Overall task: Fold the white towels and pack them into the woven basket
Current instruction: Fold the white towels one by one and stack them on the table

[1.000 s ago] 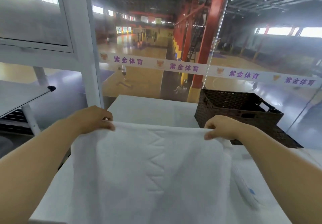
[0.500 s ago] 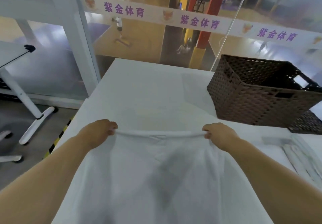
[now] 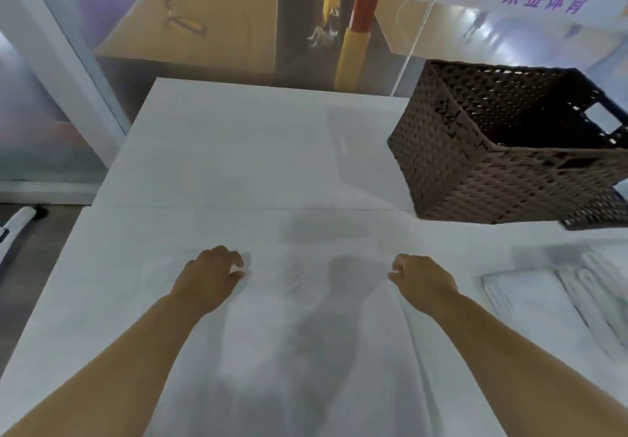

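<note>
A white towel point(image 3: 306, 334) lies spread flat on the white table point(image 3: 238, 151), right in front of me. My left hand point(image 3: 209, 275) pinches its far left corner with curled fingers, low against the table. My right hand point(image 3: 423, 282) pinches the far right corner the same way. The brown woven basket point(image 3: 441, 164) stands at the far right of the table, beyond my right hand, and its inside looks dark and bare.
More white towels point(image 3: 550, 300) lie stacked at the right edge, close to my right forearm. A glass wall with a white frame post point(image 3: 68, 49) runs along the table's far side. The floor drops away on the left.
Both hands have lowered the towel from held up in the air down onto the table, where it now lies flat. My view has tilted downward.
</note>
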The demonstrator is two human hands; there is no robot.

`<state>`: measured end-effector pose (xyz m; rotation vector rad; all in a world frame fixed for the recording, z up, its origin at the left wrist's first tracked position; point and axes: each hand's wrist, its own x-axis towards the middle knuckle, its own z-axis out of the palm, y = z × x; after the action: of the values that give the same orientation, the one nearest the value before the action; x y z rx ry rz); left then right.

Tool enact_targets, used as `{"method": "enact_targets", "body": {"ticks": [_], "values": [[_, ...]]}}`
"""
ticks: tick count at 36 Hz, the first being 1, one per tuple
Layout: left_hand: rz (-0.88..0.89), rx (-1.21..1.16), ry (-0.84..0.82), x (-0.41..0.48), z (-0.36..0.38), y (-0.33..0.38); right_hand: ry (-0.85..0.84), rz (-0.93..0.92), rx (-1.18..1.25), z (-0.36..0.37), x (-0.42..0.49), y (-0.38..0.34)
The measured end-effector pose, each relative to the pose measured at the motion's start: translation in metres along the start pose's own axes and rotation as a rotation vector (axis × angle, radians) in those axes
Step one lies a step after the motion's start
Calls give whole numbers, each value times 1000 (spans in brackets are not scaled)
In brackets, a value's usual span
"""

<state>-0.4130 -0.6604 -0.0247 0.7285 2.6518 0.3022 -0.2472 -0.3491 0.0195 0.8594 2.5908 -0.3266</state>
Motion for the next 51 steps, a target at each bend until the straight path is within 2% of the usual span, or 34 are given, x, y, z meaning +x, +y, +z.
{"method": "enact_targets", "body": {"ticks": [5,12,20,29,32,40,44,48,50,51], "values": [[100,-35,-71,13,38,42,-91,86,24,18,4,21],[205,-40,-6,44,65,90,-87,131,261,28,33,34],[112,73,-84,65,97,113,-90,175,516,36,84,21],[96,-4,-74,64,95,116,-78,421,830,44,111,9],[71,-25,-80,64,95,116,-70,469,854,38,116,12],[75,-73,-60,66,99,113,21,355,800,15,129,22],[74,-71,-61,66,100,113,7,336,898,12,130,24],[73,-82,-58,65,99,113,-239,266,1165,11,125,36],[69,-81,-58,65,99,114,-298,204,1152,11,123,45],[67,-79,-60,66,99,114,-270,183,1100,12,124,49]]}}
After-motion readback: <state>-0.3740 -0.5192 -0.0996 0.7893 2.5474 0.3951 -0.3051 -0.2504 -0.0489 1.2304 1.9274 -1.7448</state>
